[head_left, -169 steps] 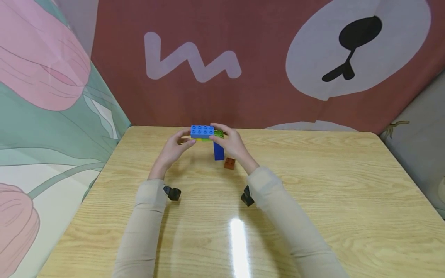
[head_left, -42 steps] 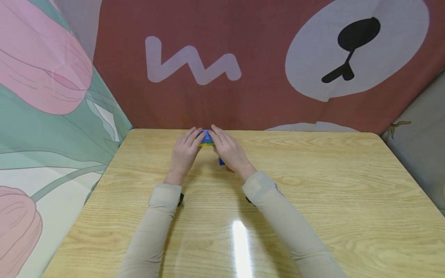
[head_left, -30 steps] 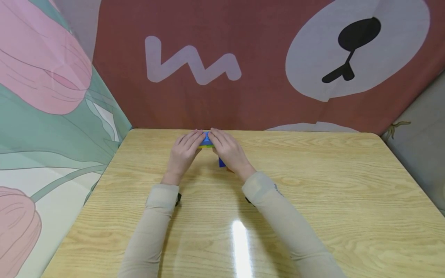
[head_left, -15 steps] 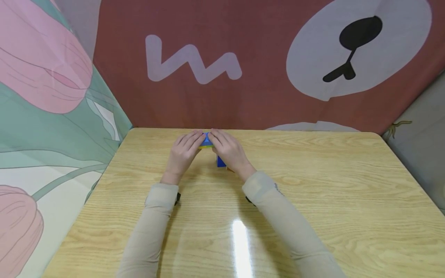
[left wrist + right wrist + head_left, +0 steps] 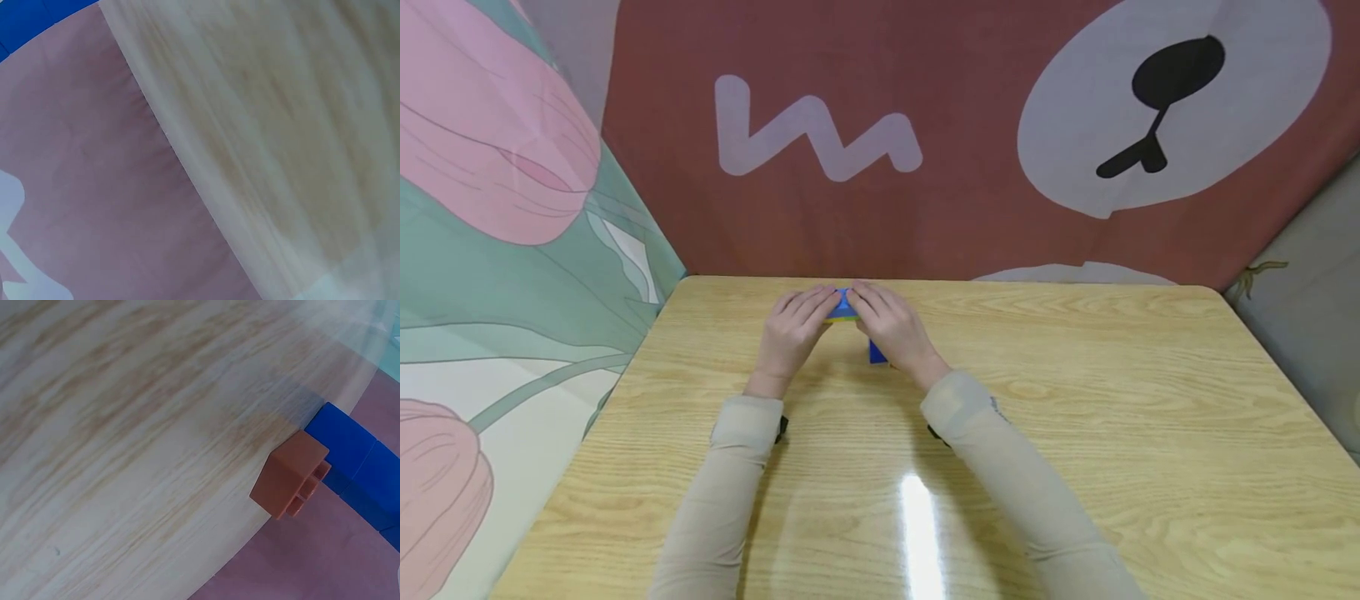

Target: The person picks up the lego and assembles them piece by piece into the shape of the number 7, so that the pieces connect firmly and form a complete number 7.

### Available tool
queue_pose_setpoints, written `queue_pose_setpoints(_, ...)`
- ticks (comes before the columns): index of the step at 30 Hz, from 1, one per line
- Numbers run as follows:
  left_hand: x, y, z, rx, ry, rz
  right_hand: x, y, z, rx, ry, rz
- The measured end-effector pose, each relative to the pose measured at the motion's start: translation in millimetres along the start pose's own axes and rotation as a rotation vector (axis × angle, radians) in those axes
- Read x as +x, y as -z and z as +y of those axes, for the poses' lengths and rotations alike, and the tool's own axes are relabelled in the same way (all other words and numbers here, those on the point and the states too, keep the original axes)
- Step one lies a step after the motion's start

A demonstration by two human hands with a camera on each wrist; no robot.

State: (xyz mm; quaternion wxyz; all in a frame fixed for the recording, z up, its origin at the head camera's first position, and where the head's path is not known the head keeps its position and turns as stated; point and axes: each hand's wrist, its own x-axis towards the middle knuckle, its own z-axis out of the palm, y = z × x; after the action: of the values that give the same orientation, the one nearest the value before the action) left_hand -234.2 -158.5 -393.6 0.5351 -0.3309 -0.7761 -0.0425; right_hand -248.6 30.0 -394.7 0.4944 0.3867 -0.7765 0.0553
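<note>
In the head view, a blue studded toy brick sits over a thin yellow and green layer near the table's far edge. My left hand grips its left end, fingers bent over the top. From the right, my right hand grips the other end the same way. Both thumbs are hidden. Under the right hand stands a blue brick column, its upper part covered; the right wrist view shows the column made of stacked bricks. Blue bricks also fill a corner of the left wrist view.
A brown-orange brick lies on the wooden table beside the column, mostly hidden by the right hand in the head view. A red-brown printed cloth hangs just behind the far edge.
Earlier, the hands were wider apart and most of the blue brick's studs showed. The hands have since closed in over its top. Over the last second, brick and hands shift only slightly.
</note>
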Motion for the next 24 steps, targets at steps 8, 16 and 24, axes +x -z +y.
queue_pose_setpoints(8, 9.0, 1.5, 1.4, -0.093, 0.031, -0.096, -1.1, 1.9, 2.5, 0.033, -0.046, 0.003)
queue_pose_setpoints(16, 7.1, 6.2, -3.8, -0.281, 0.191, -0.224, -0.9, 3.3, 2.0, 0.043, -0.055, -0.024)
queue_pose_setpoints(24, 10.0, 11.6, -7.2, -0.770, 0.721, -0.450, -1.2, 1.7, 0.7, 0.061, -0.086, -0.042)
